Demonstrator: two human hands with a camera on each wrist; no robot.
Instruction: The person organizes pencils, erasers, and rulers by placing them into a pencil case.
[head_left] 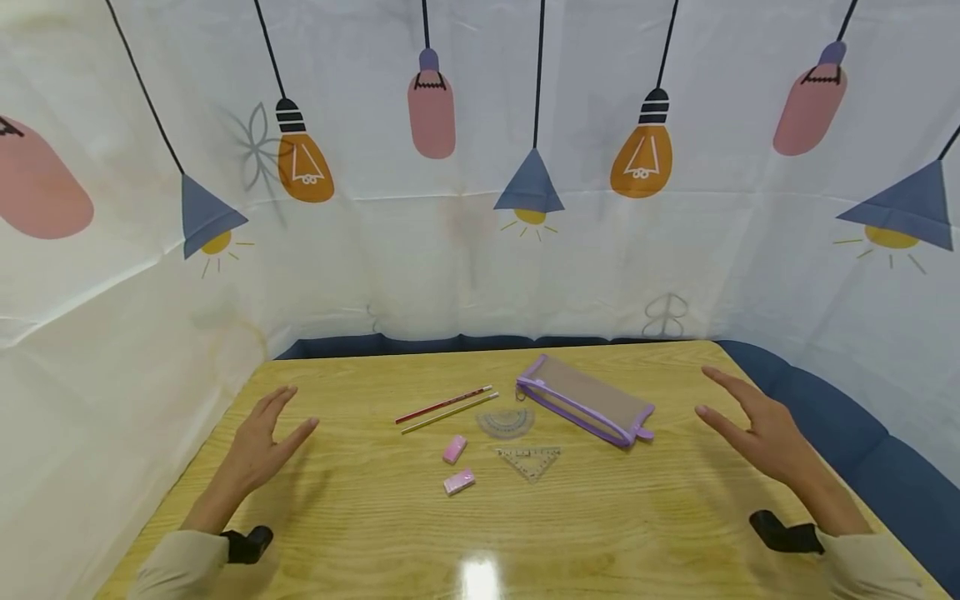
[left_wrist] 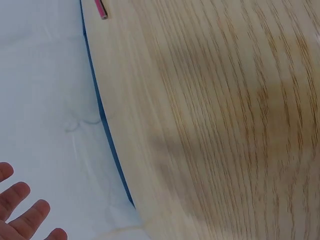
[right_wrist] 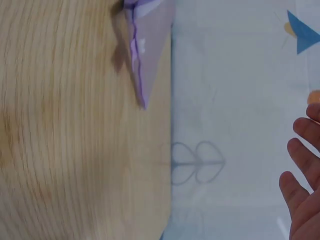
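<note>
My left hand (head_left: 258, 446) hovers over the left side of the table, fingers spread and holding nothing. On the right, my right hand (head_left: 761, 433) is held up the same way, nearest to a mesh pencil case (head_left: 588, 400) with purple trim. Left of the case lie a red pencil (head_left: 442, 405) and a yellow pencil (head_left: 450, 413), side by side. A clear protractor (head_left: 506, 423) sits between the pencils and the case, with a clear set square (head_left: 530, 461) in front of it. Two pink erasers, one farther back (head_left: 454, 449) and another nearer (head_left: 459, 482), lie left of the set square.
The wooden table (head_left: 360, 533) has a white curtain (head_left: 465, 267) printed with lamps behind it and at its left. Dark blue seating (head_left: 832, 400) runs along the right side. Each wrist wears a black camera mount, such as the left mount (head_left: 249, 546).
</note>
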